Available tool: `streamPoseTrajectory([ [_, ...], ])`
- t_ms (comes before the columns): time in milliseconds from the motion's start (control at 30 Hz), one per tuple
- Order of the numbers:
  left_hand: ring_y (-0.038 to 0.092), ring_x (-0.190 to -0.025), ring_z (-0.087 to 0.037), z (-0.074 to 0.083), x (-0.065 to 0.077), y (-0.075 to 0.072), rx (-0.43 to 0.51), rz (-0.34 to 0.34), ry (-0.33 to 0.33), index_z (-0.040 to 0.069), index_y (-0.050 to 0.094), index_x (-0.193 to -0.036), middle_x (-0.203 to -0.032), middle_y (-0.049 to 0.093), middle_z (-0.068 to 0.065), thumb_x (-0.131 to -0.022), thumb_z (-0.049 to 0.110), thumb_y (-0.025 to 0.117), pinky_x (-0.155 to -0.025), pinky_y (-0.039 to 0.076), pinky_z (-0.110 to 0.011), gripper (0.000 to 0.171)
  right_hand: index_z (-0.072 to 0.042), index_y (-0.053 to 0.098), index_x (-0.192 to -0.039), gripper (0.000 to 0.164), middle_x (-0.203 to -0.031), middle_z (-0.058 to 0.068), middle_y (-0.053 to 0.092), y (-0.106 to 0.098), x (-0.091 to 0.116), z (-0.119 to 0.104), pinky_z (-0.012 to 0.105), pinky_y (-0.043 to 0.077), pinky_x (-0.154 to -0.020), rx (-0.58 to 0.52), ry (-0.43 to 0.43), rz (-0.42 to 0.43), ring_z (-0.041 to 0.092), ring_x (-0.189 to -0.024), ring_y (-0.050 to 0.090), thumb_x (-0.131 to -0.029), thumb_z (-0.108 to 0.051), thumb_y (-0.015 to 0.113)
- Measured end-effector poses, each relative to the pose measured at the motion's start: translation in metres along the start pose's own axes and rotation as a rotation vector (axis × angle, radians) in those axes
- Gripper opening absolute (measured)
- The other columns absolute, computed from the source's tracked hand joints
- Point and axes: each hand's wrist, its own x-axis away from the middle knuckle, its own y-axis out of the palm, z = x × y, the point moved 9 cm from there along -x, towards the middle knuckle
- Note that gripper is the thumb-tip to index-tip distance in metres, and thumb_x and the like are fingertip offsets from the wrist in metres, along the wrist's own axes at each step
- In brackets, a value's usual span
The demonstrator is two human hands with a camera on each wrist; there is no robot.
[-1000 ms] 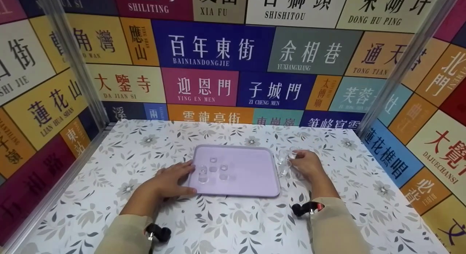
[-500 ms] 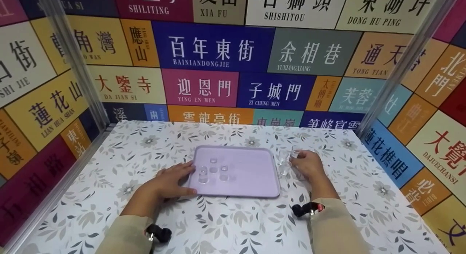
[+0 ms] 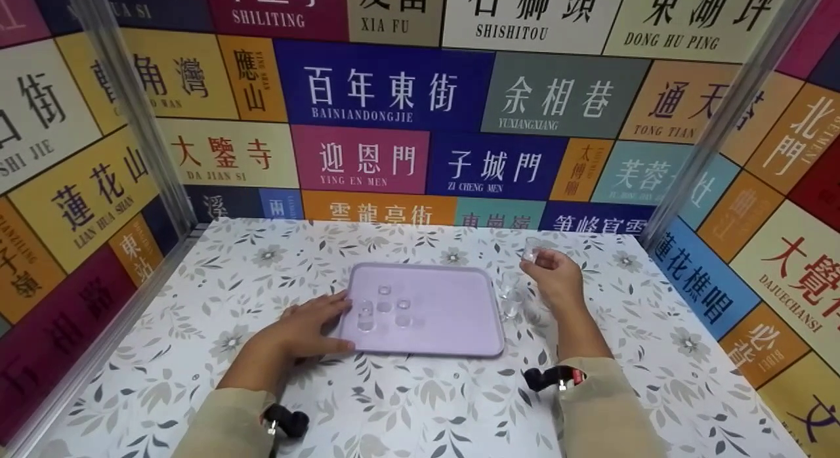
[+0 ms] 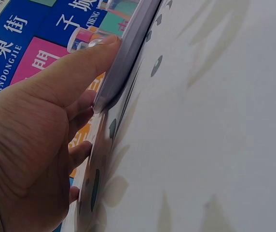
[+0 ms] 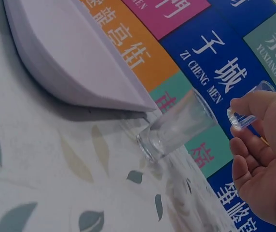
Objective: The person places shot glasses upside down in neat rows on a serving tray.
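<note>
My right hand [image 3: 558, 277] pinches a small clear shot glass [image 3: 530, 249] between thumb and fingers, held off the table beyond the tray's right side. In the right wrist view that glass [image 5: 240, 117] shows partly behind the thumb. Another clear shot glass [image 5: 179, 125] stands on the table by the right edge of the lilac tray [image 3: 453, 320]. On the tray's left half stand three small clear glasses: a front-left one [image 3: 365, 317], a rear one [image 3: 384, 300] and a right one [image 3: 403, 313]. My left hand [image 3: 295, 327] rests at the tray's left edge, thumb [image 4: 92, 58] on the rim.
A white cloth with a leaf print [image 3: 420, 405] covers the table. Colourful sign panels [image 3: 384, 84] rise behind and at both sides, with clear upright posts [image 3: 709, 104] at the back corners.
My right hand has lifted one shot glass from beside the standing one and moved it up and away, toward the back. The left hand and the tray have stayed put.
</note>
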Motion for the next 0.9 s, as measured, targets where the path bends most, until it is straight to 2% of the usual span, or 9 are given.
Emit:
streamPoseTrajectory([
  [67,0.014,-0.17,-0.031,0.001,0.001,0.0,-0.011,0.003,0.006,0.032,0.037,-0.168,-0.18,0.02,0.015,-0.084,0.071,0.079,-0.133,0.001,-0.073,0.101,-0.011,0.064,-0.146,0.06,-0.142,0.013,0.066,0.005,0.003,-0.008,0.033,0.053,-0.11,-0.02,-0.014,-0.004,0.023,-0.132,0.06,-0.094,-0.035,0.083],
  [233,0.014,-0.17,-0.031,0.002,0.001,0.0,-0.014,0.001,0.001,0.032,0.037,-0.168,-0.18,0.02,0.015,-0.084,0.07,0.079,-0.134,0.001,-0.072,0.101,-0.015,0.067,-0.144,0.055,-0.137,0.009,0.068,0.02,0.013,-0.029,0.027,0.055,-0.103,-0.045,-0.077,-0.032,0.019,-0.127,0.062,-0.095,-0.034,0.082],
  [400,0.013,-0.17,-0.032,0.004,0.0,-0.001,0.005,-0.006,-0.005,0.032,0.037,-0.168,-0.18,0.02,0.014,-0.084,0.069,0.08,-0.134,0.0,-0.072,0.101,-0.012,0.071,-0.139,0.048,-0.133,0.011,0.07,0.039,0.025,-0.05,0.018,0.058,-0.093,-0.064,-0.161,-0.065,0.019,-0.12,0.065,-0.095,-0.027,0.082],
  [600,0.013,-0.17,-0.031,0.001,-0.001,0.001,0.002,-0.008,-0.017,0.034,0.036,-0.168,-0.18,0.019,0.015,-0.083,0.07,0.08,-0.134,0.0,-0.071,0.102,-0.012,0.073,-0.135,0.044,-0.13,0.009,0.071,0.055,0.035,-0.058,0.016,0.059,-0.086,-0.12,-0.158,-0.099,0.018,-0.116,0.068,-0.093,-0.021,0.084],
  [900,0.013,-0.17,-0.031,-0.002,-0.001,0.002,0.001,-0.009,-0.017,0.035,0.037,-0.168,-0.18,0.018,0.016,-0.083,0.071,0.08,-0.134,0.0,-0.072,0.102,-0.009,0.076,-0.128,0.039,-0.123,0.01,0.074,0.077,0.042,-0.074,0.016,0.061,-0.086,-0.158,-0.228,-0.126,0.018,-0.111,0.068,-0.091,-0.015,0.085],
])
